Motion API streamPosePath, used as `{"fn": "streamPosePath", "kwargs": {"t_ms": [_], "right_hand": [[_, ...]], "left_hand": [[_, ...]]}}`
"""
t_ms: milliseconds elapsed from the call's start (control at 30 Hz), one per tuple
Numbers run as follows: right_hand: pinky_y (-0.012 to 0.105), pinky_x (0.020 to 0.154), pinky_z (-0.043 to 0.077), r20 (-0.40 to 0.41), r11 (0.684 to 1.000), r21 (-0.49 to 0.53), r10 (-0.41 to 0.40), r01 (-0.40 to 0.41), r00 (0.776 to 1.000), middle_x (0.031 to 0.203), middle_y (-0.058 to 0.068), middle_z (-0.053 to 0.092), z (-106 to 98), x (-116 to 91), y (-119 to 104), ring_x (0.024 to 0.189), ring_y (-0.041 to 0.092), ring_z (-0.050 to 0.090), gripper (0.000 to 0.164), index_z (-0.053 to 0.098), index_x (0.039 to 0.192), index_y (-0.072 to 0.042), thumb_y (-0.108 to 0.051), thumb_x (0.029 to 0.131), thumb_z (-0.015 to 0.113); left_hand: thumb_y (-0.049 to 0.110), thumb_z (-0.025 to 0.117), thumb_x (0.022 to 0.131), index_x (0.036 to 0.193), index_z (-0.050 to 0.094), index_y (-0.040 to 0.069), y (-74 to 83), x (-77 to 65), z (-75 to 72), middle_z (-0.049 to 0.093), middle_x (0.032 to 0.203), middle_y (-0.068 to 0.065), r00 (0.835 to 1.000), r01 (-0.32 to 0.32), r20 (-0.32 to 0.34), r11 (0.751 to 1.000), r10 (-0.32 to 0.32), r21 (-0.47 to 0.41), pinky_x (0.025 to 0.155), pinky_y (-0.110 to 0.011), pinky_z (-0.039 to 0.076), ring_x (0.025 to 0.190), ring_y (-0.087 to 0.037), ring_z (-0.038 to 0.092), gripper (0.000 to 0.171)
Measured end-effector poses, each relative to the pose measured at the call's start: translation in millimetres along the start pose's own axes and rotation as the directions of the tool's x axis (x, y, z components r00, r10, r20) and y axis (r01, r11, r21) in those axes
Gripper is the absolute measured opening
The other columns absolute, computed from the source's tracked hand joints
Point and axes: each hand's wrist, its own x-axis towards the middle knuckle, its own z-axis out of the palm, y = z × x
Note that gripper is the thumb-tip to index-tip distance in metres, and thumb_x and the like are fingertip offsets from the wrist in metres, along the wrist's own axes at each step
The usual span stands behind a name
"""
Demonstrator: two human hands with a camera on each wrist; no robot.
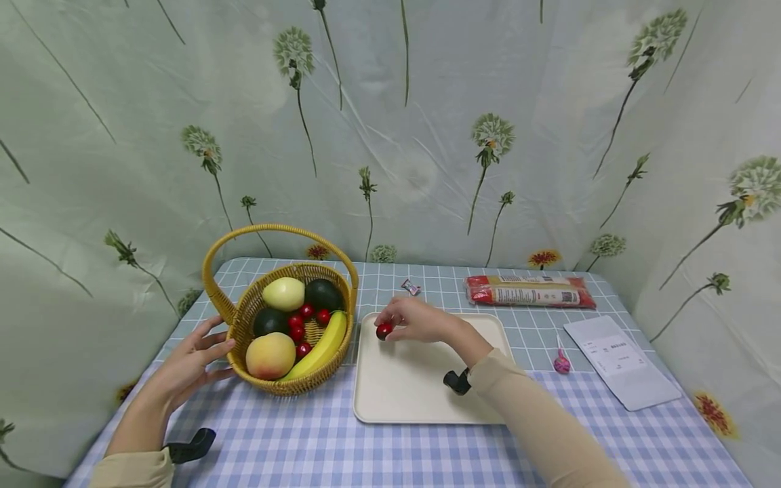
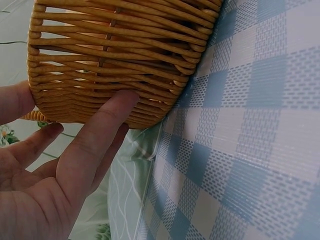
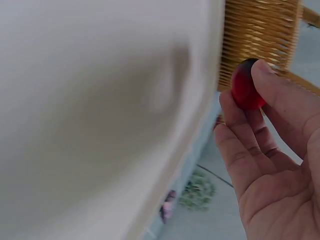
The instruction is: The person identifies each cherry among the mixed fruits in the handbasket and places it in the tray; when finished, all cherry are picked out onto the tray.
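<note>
My right hand pinches a dark red cherry between thumb and fingertips, over the left end of a cream tray. The right wrist view shows the cherry with a darker top, in front of the basket's woven side. At the far left my left hand rests its spread fingers against the side of a yellow wicker basket; in the left wrist view a finger lies along the weave. The basket holds a peach, a banana, a pale yellow fruit, dark green fruits and several red cherries.
Behind the tray lies a small wrapped candy. A red-ended packet of noodles is at the back right, with a pink lollipop and a white pouch in front. The basket's tall handle arches over its fruit.
</note>
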Motion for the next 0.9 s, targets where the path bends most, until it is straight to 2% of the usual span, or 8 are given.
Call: {"fn": "streamPosePath", "kwargs": {"t_ms": [167, 300, 500, 700, 900], "right_hand": [[0.020, 0.089, 0.055, 0.020, 0.999, 0.020, 0.031, -0.031, 0.999, 0.110, 0.007, 0.070, 12.9, 9.7, 9.5, 0.098, 0.010, 0.066, 0.029, 0.078, 0.122, -0.004, -0.006, 0.093, 0.083], [0.019, 0.089, 0.052, 0.043, 1.000, 0.009, 0.024, -0.025, 0.999, 0.112, 0.006, 0.071, 22.3, 14.1, 11.1, 0.096, 0.006, 0.059, 0.031, 0.079, 0.122, -0.006, -0.005, 0.092, 0.084], [0.020, 0.091, 0.054, 0.078, 0.999, 0.042, 0.028, -0.031, 0.997, 0.113, 0.005, 0.070, 28.6, 17.7, 10.1, 0.098, 0.008, 0.062, 0.031, 0.078, 0.123, -0.006, -0.005, 0.092, 0.084], [0.026, 0.099, 0.057, 0.083, 0.996, 0.070, 0.052, -0.057, 0.995, 0.117, 0.004, 0.071, 28.8, 17.4, 8.3, 0.106, 0.013, 0.068, 0.032, 0.077, 0.122, -0.009, -0.004, 0.092, 0.084], [0.029, 0.097, 0.056, 0.072, 0.995, 0.079, 0.054, -0.060, 0.996, 0.117, 0.002, 0.073, 24.8, 16.8, 5.1, 0.109, 0.015, 0.069, 0.036, 0.075, 0.123, -0.012, -0.007, 0.089, 0.087]], "left_hand": [[0.028, 0.056, 0.114, 0.173, -0.006, 0.015, -1.3, 1.1, 0.1, 0.013, 0.171, -0.035, 1.000, 0.003, -0.002, 1.000, -0.003, -0.004, 0.104, -0.055, 0.061, 0.154, -0.054, 0.029, 0.086], [0.028, 0.056, 0.114, 0.173, -0.006, 0.015, -1.1, 1.7, 0.3, 0.014, 0.171, -0.035, 1.000, 0.005, -0.001, 1.000, -0.005, -0.002, 0.105, -0.056, 0.060, 0.153, -0.054, 0.029, 0.087], [0.029, 0.056, 0.114, 0.173, -0.006, 0.014, -1.5, 1.1, -0.1, 0.016, 0.170, -0.035, 1.000, 0.002, -0.003, 1.000, -0.002, 0.009, 0.106, -0.059, 0.059, 0.152, -0.054, 0.032, 0.087], [0.029, 0.055, 0.114, 0.173, -0.008, 0.015, -1.0, 1.0, -0.4, 0.013, 0.171, -0.036, 1.000, 0.008, 0.000, 1.000, -0.008, 0.008, 0.107, -0.059, 0.058, 0.154, -0.057, 0.028, 0.088], [0.029, 0.056, 0.114, 0.173, -0.008, 0.015, -0.8, 1.4, -1.0, 0.012, 0.171, -0.036, 1.000, 0.012, -0.002, 1.000, -0.012, 0.010, 0.106, -0.058, 0.059, 0.154, -0.057, 0.028, 0.088]]}}
